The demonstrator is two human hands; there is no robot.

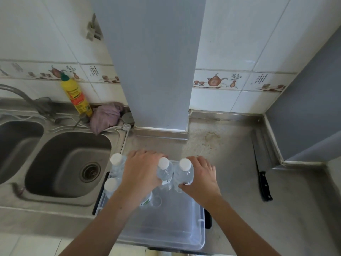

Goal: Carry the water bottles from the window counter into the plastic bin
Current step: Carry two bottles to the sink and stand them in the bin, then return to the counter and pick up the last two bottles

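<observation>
Two bare forearms, no sleeves, left hand [141,169], right hand [200,177]

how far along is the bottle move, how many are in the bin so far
Done: two capped bottles stand upright at the left side of the clear plastic bin. In hand: the left hand grips a third bottle and the right hand a fourth bottle, both held over the bin's far end, not yet let go. Left: releasing these two; the window counter is out of view, so any remaining bottles can't be counted.
</observation>
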